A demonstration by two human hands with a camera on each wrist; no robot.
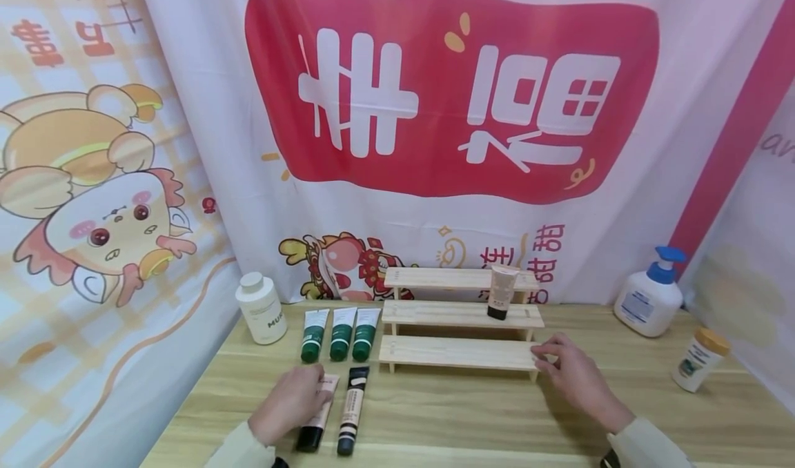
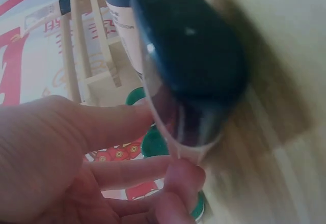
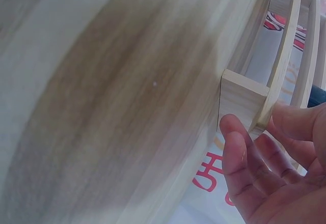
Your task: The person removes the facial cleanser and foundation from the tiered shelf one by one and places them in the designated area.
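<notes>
My left hand (image 1: pixel 288 404) grips a pinkish-beige squeeze tube (image 1: pixel 318 418) by its side, thumb opposite fingers. Its black cap (image 2: pixel 191 46) points toward me and looms large in the left wrist view. Just right of it lies a longer, slim beige tube (image 1: pixel 352 409) with dark bands and a black end. At the right end of a three-tier wooden display rack (image 1: pixel 459 353), my right hand (image 1: pixel 574 379) pinches the lowest tier between thumb and fingers; the right wrist view shows the fingertips at its end leg (image 3: pixel 242 99). A small beige tube (image 1: pixel 502 290) stands cap-down on the middle tier.
Three green-and-white tubes (image 1: pixel 340 337) stand in a row left of the rack. Behind them is a white bottle (image 1: pixel 261 309). A blue-topped pump bottle (image 1: pixel 649 299) and a white bottle with an orange lid (image 1: pixel 698 361) stand at the right. A printed curtain (image 1: pixel 447 233) hangs behind the table.
</notes>
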